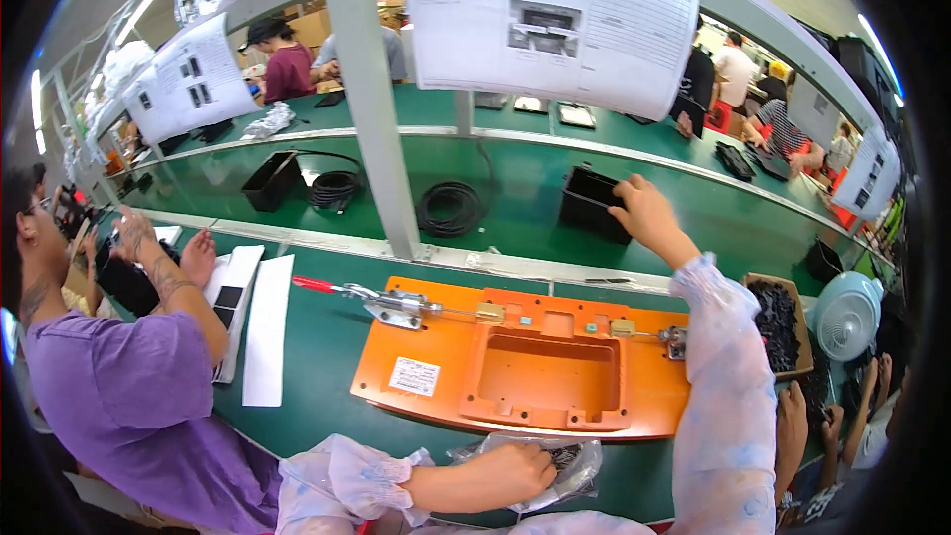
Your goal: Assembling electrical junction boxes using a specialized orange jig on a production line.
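Observation:
My right hand (654,222) reaches up to a black open-topped bin (592,203) on the far side of the bench. Its bent fingers and thumb are closed at the bin's right rim. Close to me, my left hand (511,477) rests on a clear plastic bag (580,471) of small dark metal parts. Its fingers are curled together at the bag's opening, and what they pinch is hidden. Between my hands lies an orange fixture (453,391) with a rectangular recess, a red-handled toggle clamp (396,307) at its left and another clamp (676,341) partly behind my right sleeve.
A metal post (369,109) and hanging paper sheets (555,20) stand before me. Coiled black cables (451,208) lie beyond the rail. A box of black parts (778,322) and a pale fan (847,315) are at right. A purple-shirted co-worker (139,376) sits close on the left.

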`<state>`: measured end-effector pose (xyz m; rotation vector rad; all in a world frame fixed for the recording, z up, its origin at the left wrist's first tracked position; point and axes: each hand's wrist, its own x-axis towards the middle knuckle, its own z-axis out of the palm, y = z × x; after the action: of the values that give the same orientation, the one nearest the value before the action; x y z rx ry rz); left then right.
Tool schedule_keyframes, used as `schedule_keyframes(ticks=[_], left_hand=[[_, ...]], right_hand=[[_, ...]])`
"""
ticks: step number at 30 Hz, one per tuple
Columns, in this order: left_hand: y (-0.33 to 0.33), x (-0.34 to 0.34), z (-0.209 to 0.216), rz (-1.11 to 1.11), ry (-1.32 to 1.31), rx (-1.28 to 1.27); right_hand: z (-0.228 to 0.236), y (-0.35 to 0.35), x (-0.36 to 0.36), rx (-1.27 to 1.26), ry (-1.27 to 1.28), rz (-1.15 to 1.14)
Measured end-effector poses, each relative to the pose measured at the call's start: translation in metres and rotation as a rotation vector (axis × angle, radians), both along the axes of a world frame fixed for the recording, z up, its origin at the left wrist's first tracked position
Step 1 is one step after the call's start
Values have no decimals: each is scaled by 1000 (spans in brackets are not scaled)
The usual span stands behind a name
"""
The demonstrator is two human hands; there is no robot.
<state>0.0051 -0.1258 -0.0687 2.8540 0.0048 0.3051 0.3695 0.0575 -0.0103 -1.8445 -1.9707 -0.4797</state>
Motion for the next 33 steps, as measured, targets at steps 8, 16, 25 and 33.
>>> schedule_keyframes(ticks=[8,16,25,33], left_hand=[[-5,3,-1,-99,20,71],[-3,17,-15,-185,-166,77],[8,10,17,-187,-316,97],[52,-24,83,370,-567,191]], right_hand=[[44,-151,-39,201,302,163],[37,-250,-39,240,353,60],[25,-259,-56,277,397,96],[24,-226,-56,173,413,83]])
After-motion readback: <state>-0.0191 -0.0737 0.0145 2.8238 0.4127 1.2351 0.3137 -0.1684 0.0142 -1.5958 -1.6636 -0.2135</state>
